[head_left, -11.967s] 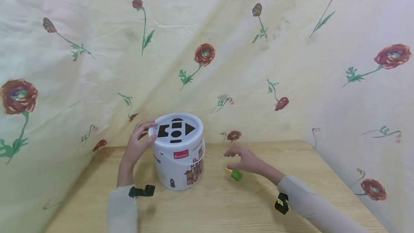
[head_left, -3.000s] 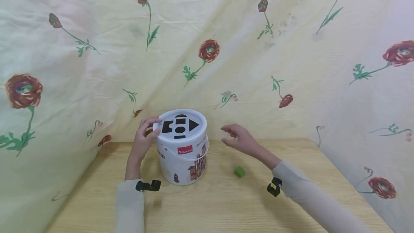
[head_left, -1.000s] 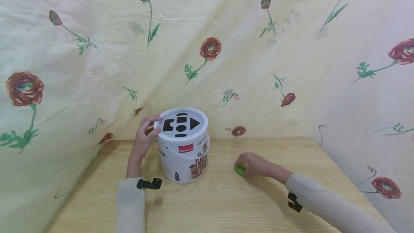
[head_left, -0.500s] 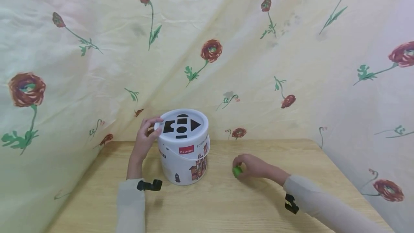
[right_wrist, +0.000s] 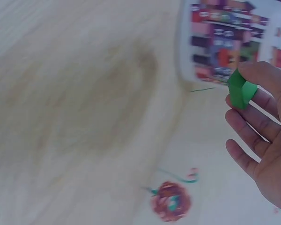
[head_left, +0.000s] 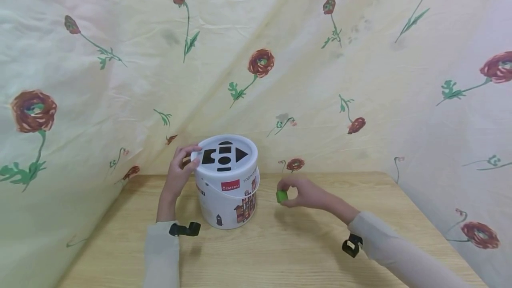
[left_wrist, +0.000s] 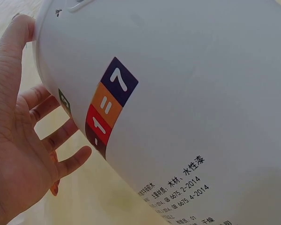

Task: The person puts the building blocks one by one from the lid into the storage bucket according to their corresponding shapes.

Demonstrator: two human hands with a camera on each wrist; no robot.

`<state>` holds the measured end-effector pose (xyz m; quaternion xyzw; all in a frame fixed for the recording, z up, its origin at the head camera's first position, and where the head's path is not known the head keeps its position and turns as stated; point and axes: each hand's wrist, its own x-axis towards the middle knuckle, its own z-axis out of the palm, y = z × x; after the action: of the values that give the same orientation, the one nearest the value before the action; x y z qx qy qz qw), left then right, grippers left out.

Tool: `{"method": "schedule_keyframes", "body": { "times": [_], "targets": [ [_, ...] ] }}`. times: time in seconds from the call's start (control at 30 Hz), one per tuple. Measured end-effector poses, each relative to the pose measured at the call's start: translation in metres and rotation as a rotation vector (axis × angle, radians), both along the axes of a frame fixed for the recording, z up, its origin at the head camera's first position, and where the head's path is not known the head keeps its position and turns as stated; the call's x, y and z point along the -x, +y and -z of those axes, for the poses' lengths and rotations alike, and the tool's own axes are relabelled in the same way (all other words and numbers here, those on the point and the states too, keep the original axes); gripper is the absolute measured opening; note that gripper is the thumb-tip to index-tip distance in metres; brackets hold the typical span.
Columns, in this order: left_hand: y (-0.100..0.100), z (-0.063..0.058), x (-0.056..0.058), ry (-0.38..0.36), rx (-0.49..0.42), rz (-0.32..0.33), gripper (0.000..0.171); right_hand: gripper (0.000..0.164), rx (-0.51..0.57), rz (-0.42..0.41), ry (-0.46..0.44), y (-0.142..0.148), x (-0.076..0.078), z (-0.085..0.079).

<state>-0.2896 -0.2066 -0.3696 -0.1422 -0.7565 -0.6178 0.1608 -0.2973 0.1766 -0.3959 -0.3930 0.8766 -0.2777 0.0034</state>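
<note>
A white toy-block bucket [head_left: 224,199] stands on the table, its lid [head_left: 241,168] cut with several black shaped holes. My left hand [head_left: 178,172] grips the bucket's upper left rim. In the left wrist view, the fingers of that hand [left_wrist: 23,136] lie along the bucket's curved wall [left_wrist: 178,84]. To the right of the bucket, my right hand [head_left: 306,193] pinches a small green toy block [head_left: 282,196] between thumb and fingertips, above the table. The right wrist view shows the green block [right_wrist: 241,89] at the fingertips of the right hand [right_wrist: 267,122], its angled faces visible.
The light wooden table [head_left: 256,257] reaches back to a flower-print cloth [head_left: 216,70] hanging behind and at both sides. A thin white handle [head_left: 228,195] hangs across the bucket's front. Black camera mounts [head_left: 352,246] sit on both wrists.
Twelve seconds ago a yellow piece lay beside the green block; it is out of sight now. My right hand has picked up the green block and moved it left. My left hand stays on the rim.
</note>
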Motion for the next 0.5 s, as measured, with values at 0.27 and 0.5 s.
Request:
{"method": "schedule_keyframes", "body": {
  "times": [0.27, 0.5],
  "targets": [
    [0.0, -0.001, 0.0, 0.002, 0.006, 0.007, 0.042, 0.029, 0.109, 0.008, 0.072, -0.02, -0.009, -0.041],
    [-0.001, -0.001, 0.0, -0.007, 0.007, 0.009, 0.042, 0.03, 0.176, 0.003, 0.126, -0.043, -0.012, -0.072]
  ]
}}
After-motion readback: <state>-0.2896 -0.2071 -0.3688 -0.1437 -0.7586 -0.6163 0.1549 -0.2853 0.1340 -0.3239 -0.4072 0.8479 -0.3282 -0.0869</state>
